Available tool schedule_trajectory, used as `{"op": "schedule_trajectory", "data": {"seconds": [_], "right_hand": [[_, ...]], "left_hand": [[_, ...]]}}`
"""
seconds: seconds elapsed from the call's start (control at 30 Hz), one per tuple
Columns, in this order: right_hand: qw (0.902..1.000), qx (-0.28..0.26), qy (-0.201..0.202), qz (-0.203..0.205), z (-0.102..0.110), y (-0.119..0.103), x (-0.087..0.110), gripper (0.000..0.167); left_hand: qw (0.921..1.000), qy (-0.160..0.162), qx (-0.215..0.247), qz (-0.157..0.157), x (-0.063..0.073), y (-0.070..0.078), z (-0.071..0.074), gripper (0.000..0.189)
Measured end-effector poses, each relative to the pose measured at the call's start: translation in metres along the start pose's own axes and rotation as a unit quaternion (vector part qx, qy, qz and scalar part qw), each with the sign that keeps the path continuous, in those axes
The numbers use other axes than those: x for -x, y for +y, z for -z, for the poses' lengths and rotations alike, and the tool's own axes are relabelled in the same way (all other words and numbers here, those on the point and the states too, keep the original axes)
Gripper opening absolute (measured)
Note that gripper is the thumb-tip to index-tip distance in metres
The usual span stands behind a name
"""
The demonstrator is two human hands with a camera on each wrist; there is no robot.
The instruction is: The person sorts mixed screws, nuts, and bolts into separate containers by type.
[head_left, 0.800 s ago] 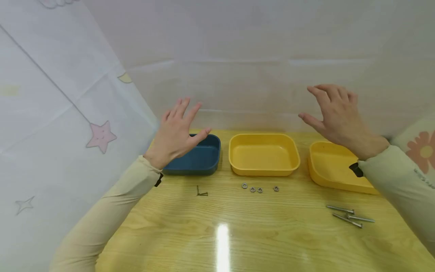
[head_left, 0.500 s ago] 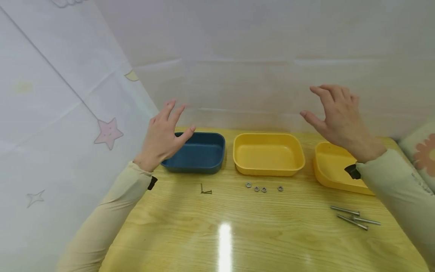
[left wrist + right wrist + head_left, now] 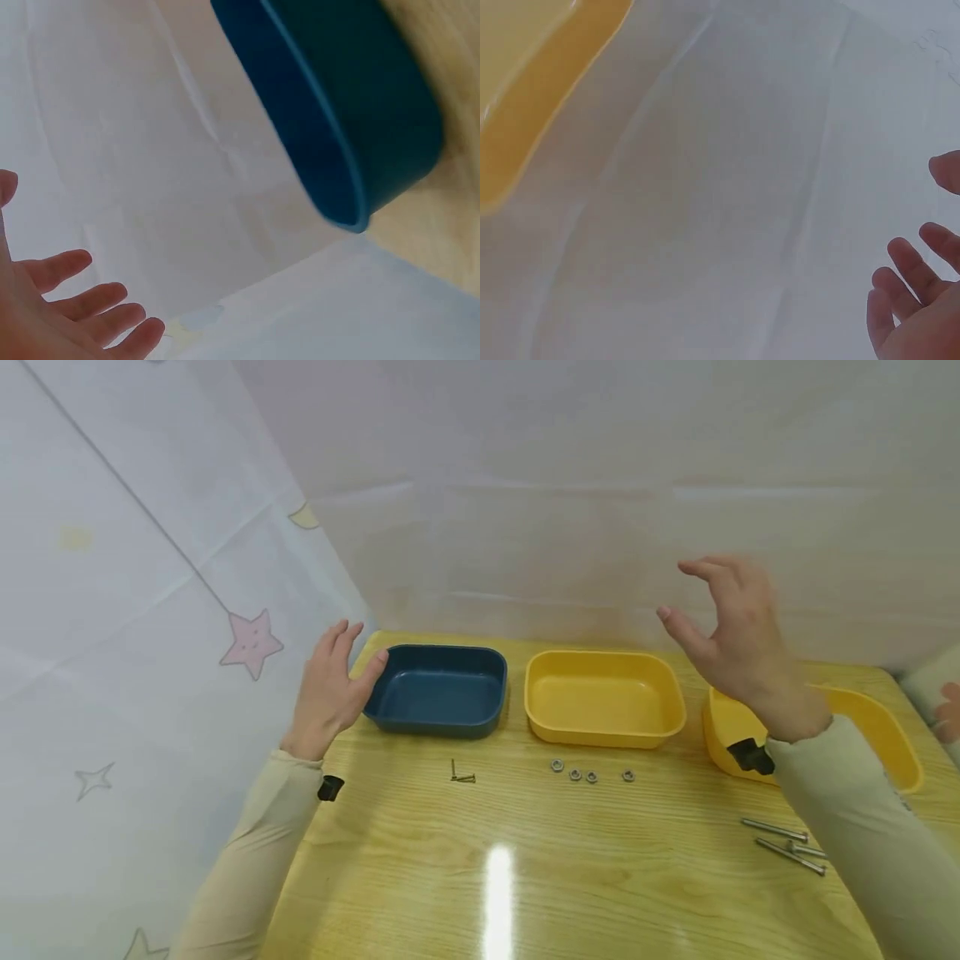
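Two hands up over a wood-grain surface (image 3: 420, 860), both grips released. Left hand (image 3: 324, 695): fingers loosely extended, thumb out, at the left end of the blue tray (image 3: 442, 695); left wrist view shows a gap between fingers and tray. Right hand (image 3: 742, 647): thumb and index apart, a bit blurred, its wrist in front of the right yellow tray (image 3: 870, 731) in the head view.

Trays stand in a row toward the far edge, all apart: blue at left, middle yellow tray (image 3: 604, 697), right yellow tray.

Small brass-coloured screws (image 3: 466, 779) lie bunched in front of the blue tray, exact count unclear. Four nuts (image 3: 575, 774) in a loose row in front of the middle yellow tray, rightmost one spaced off. Three long bolts (image 3: 775, 829) on the near side of the right yellow tray, one partly hidden by the right sleeve (image 3: 862, 843).

Pale sheet (image 3: 525, 543) behind; pink star (image 3: 252, 643) printed on the left-hand covering.
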State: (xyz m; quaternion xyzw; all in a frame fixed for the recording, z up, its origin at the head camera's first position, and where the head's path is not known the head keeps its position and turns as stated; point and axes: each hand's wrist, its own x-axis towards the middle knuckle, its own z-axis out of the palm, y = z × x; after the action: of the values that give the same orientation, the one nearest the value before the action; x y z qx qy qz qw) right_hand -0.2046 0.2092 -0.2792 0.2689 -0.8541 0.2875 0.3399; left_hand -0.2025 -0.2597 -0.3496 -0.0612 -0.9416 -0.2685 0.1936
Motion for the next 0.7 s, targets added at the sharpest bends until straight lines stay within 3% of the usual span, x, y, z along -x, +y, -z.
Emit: {"op": "schedule_trajectory", "data": {"seconds": [0.13, 0.27, 0.43, 0.57, 0.7], "right_hand": [[0.9984, -0.05, 0.015, -0.023, -0.017, -0.007, 0.015, 0.047], [0.9948, -0.093, 0.014, -0.038, -0.04, -0.015, 0.032, 0.042], [0.9843, -0.168, -0.004, -0.055, -0.067, -0.031, 0.046, 0.034], [0.9672, -0.24, -0.027, -0.079, -0.088, -0.048, 0.055, 0.028], [0.9413, -0.308, -0.057, -0.125, -0.109, -0.06, 0.066, 0.025]], "left_hand": [[0.999, -0.006, 0.028, 0.033, 0.005, -0.016, -0.014, 0.067], [0.9972, 0.014, 0.057, 0.046, 0.009, -0.03, -0.027, 0.057], [0.9944, 0.028, 0.078, 0.066, 0.018, -0.044, -0.041, 0.049], [0.9918, 0.035, 0.088, 0.085, 0.025, -0.053, -0.054, 0.046], [0.9872, 0.053, 0.109, 0.103, 0.031, -0.057, -0.066, 0.042]]}}
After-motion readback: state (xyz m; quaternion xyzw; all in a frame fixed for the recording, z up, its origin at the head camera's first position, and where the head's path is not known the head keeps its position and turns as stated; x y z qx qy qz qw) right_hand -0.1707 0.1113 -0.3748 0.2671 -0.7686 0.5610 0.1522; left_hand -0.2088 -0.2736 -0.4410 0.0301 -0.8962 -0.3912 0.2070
